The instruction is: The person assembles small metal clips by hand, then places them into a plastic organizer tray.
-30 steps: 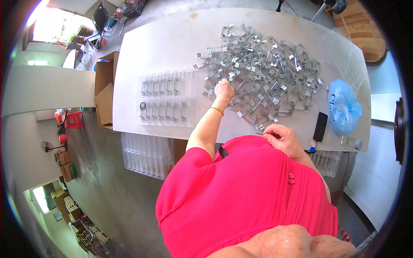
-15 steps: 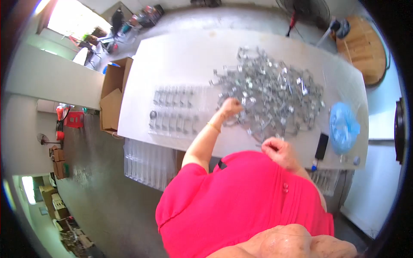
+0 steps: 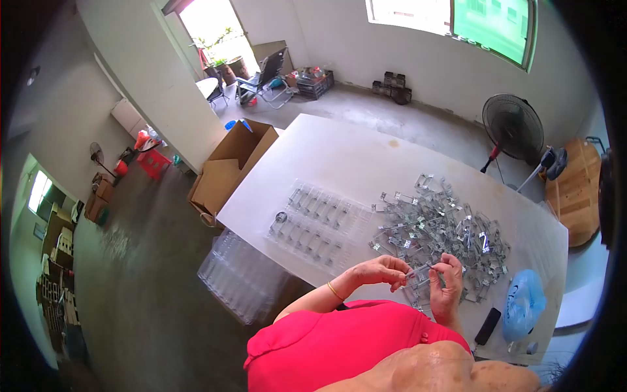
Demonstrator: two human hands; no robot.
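Between my two hands, above the near edge of the white table [image 3: 261,189], is a small metal bracket-like piece [image 3: 418,275]. My left hand [image 3: 385,271] pinches one end of it, and my right hand [image 3: 447,287] holds the other end with fingers and thumb. Just beyond the hands lies a large heap of similar silvery metal pieces [image 3: 450,225]. On the left half of the table rests a clear plastic tray [image 3: 356,225] with rows of such pieces in it. A small round dark item [image 3: 281,217] sits at the tray's left side.
A blue plastic bag [image 3: 524,304] and a black phone-like object [image 3: 488,326] lie at the table's right. An open cardboard box [image 3: 225,183] stands by the left edge, with stacked clear trays [image 3: 241,274] below. Behind the table stands a black fan [image 3: 513,127].
The view has tilted up, showing more of the room. My left hand has moved from the heap to my right hand, and both now hold one metal piece.
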